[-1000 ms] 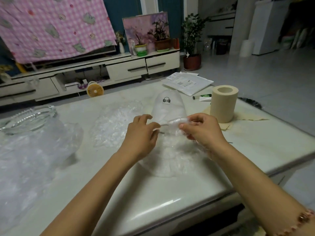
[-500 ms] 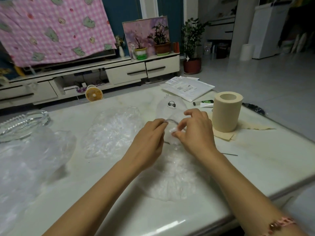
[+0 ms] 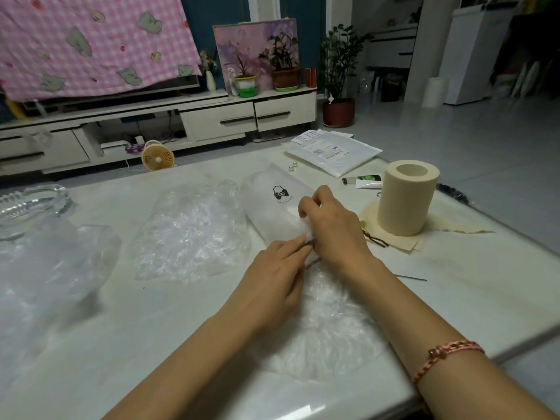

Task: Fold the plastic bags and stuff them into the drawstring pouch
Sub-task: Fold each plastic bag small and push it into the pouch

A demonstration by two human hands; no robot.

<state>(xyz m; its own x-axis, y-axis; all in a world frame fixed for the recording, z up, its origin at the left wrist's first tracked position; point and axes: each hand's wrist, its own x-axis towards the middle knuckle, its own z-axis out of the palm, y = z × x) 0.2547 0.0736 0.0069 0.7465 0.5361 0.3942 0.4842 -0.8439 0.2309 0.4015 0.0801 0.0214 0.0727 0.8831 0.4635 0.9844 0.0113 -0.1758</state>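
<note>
The see-through pouch (image 3: pixel 274 218) with a little black picture lies flat, its near end pinched by the left hand (image 3: pixel 272 287) and right hand (image 3: pixel 335 233).

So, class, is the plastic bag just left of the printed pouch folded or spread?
Spread: the plastic bag lies flat, crinkled, unfolded on the table.

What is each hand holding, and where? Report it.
Left hand and right hand both pinch the drawstring pouch at its near mouth, by the brown cord.
</note>
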